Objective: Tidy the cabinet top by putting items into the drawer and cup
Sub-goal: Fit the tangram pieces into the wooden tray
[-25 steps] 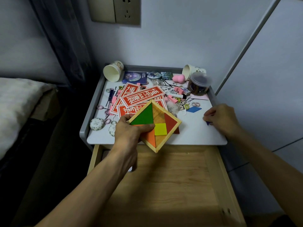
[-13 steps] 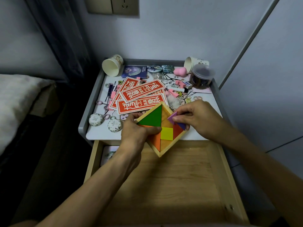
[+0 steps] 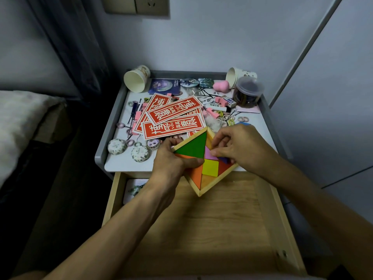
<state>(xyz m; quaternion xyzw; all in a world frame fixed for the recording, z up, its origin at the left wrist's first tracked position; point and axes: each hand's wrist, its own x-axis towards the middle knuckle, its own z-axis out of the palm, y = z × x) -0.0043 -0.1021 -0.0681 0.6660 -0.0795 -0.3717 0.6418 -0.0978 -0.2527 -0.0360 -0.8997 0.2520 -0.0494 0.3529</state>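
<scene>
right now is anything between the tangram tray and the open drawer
Nothing visible does. The left hand holds the tangram tray above the drawer, its wooden floor bare, the right hand pinching a pink piece in it. A card lies aside in its back left corner.

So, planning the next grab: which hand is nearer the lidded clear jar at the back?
Right. The right hand pinches a pink-purple piece over the tangram tray, on the near side of the jar; the left hand grips the tray's left corner, farther off.
</scene>
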